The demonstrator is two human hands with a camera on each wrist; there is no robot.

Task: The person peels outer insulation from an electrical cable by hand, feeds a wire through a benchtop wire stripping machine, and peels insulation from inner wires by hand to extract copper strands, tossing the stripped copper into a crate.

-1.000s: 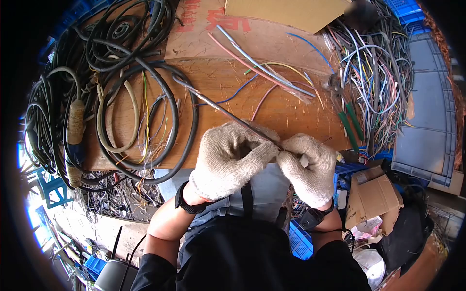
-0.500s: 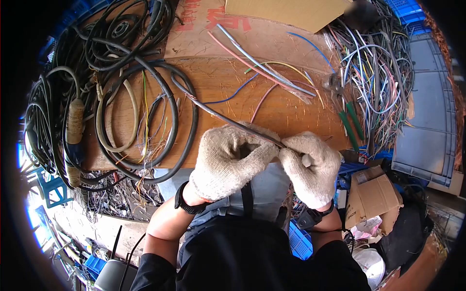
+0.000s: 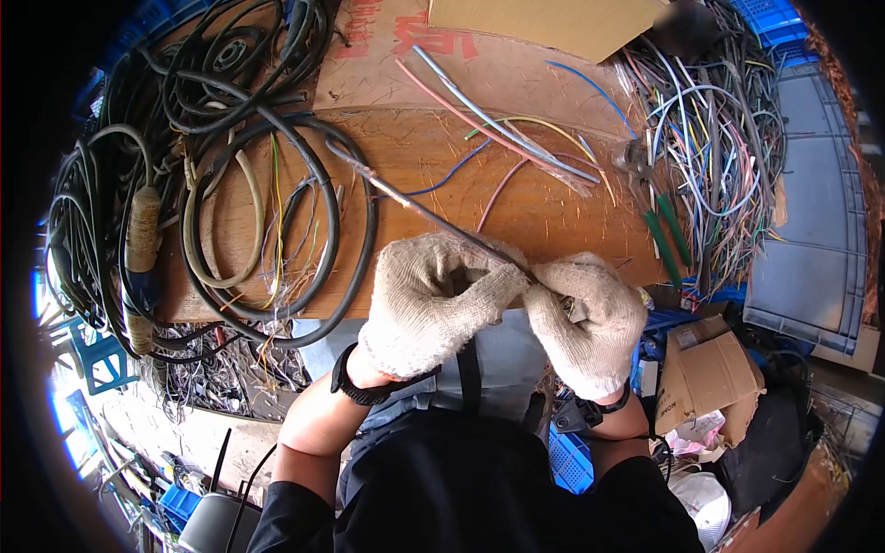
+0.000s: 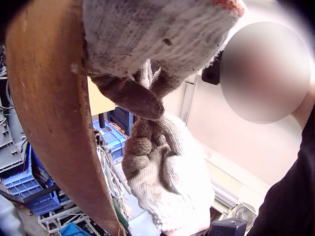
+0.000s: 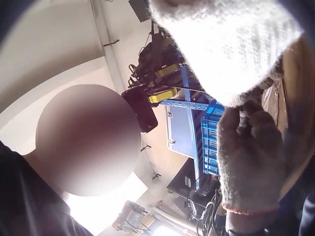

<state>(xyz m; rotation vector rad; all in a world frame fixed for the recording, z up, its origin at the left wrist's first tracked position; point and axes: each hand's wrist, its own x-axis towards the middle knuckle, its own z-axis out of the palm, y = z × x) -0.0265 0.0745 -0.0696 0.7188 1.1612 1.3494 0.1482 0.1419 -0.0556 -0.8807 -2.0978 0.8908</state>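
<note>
Bench (image 3: 590, 226): spans the view in front of the person. Coil (image 3: 373, 221): black, on bench's left part. Left hand (image 3: 433, 304): at bench's near edge, fingers curled, gripping wire. Right hand (image 3: 590, 323): same edge, touching left, pinching wire's near end. Wire (image 3: 433, 216): runs diagonally from grip over bench toward far left; left hand nearer the long free length. Slim, mostly dark, pale and reddish patches toward far tip.
</note>
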